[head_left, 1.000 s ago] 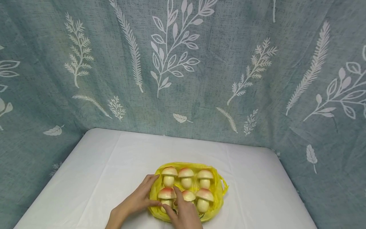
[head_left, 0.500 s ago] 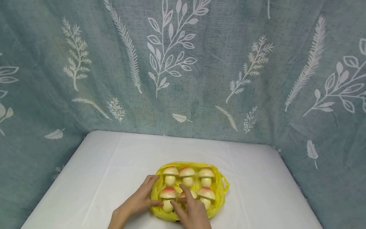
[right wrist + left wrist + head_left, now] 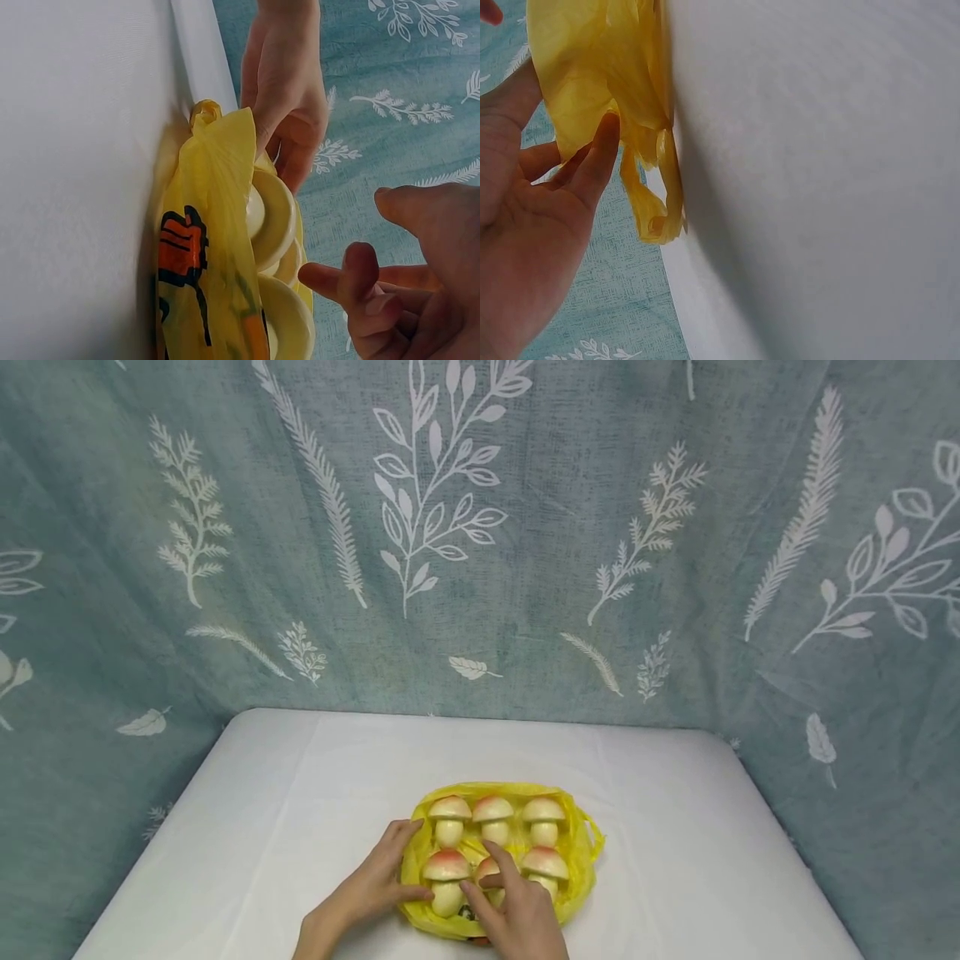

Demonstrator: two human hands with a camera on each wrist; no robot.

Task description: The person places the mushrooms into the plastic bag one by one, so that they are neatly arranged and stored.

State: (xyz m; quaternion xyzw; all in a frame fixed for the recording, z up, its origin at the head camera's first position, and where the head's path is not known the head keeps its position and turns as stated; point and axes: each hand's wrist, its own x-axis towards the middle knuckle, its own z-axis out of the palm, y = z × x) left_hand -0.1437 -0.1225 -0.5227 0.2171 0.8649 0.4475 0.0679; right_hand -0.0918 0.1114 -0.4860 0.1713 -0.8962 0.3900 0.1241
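A yellow plastic bag (image 3: 581, 852) lies on the white desk (image 3: 300, 810), close to its near edge. Six toy mushrooms sit on top of the bag in two rows of three. Each one has a pink and cream cap and a pale stem.

The right hand (image 3: 521, 914) is over the near side of the bag. Its fingers are bent a little and spread, and one fingertip touches the middle mushroom (image 3: 487, 870) of the near row. It does not have hold of anything.

The left hand (image 3: 371, 885) is at the left side of the bag. Its fingers are nearly straight and press against the bag's edge. The thumb reaches in by the near left mushroom (image 3: 446, 878). In the left wrist view the fingertips (image 3: 604, 142) touch the thin yellow plastic.

In the right wrist view the bag shows an orange and black picture (image 3: 180, 251) on its side.

Behind the desk hangs a blue-green cloth (image 3: 525, 527) with white leaves and twigs on it.
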